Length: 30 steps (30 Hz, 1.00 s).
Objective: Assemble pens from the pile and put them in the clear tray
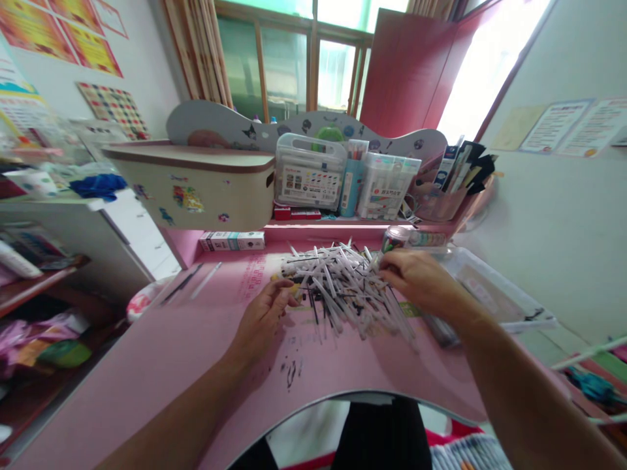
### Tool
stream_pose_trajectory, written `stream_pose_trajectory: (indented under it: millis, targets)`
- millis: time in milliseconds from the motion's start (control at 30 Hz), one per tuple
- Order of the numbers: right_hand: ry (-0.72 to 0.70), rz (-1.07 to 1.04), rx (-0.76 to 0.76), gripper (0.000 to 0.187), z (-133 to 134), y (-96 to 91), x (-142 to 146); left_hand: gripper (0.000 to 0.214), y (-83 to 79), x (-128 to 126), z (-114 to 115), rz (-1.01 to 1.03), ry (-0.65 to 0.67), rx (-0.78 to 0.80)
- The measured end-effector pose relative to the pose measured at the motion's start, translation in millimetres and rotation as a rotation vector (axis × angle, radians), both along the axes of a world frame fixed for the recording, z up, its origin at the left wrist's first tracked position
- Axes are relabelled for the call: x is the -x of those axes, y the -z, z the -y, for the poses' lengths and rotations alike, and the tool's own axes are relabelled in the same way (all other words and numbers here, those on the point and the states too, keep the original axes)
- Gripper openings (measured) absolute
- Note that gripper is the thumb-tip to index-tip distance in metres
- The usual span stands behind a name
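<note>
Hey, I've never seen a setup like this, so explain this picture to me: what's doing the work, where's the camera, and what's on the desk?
There is no machine here: a person is working with two bare hands. The single picture comes from a camera worn on their head, looking forward and down.

On the pink desk lies a loose heap of slim white and dark sticks, perhaps pens or refills. A dark stick and a pale stick lie apart on the left, with a narrow white box behind them. A clear plastic tray sits at the right.

The left hand is at the heap's left edge, the right hand at its right. Blur hides whether either grips anything.
</note>
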State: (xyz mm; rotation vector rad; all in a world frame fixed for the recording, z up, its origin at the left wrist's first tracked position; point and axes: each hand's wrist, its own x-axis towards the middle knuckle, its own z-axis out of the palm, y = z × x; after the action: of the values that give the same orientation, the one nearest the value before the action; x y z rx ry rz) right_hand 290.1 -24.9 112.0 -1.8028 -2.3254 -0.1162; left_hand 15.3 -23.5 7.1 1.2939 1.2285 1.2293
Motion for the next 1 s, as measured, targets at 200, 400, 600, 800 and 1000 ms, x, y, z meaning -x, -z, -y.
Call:
stream_pose_trajectory:
  millis: [200,400,600,800,1000]
  targets:
    - [0.085,0.05,0.241,0.029,-25,52.7,78,0.03,-0.2,4,-2,-0.028,0.022,0.019]
    - [0.173,0.056,0.228,0.036,-34,80.8,91,0.03,2.5,5,-2,-0.033,0.072,-0.001]
    - [0.232,0.012,0.255,0.031,-34,79.7,89,0.025,-0.9,2,2,-0.003,0.108,0.052]
    - [0.167,-0.151,0.255,0.019,-28,62.8,71,0.027,7.5,-4,3,0.27,0.154,0.244]
    - [-0.196,-0.484,0.415,0.011,-15,75.2,82,0.029,16.5,-4,-2,0.544,0.25,0.402]
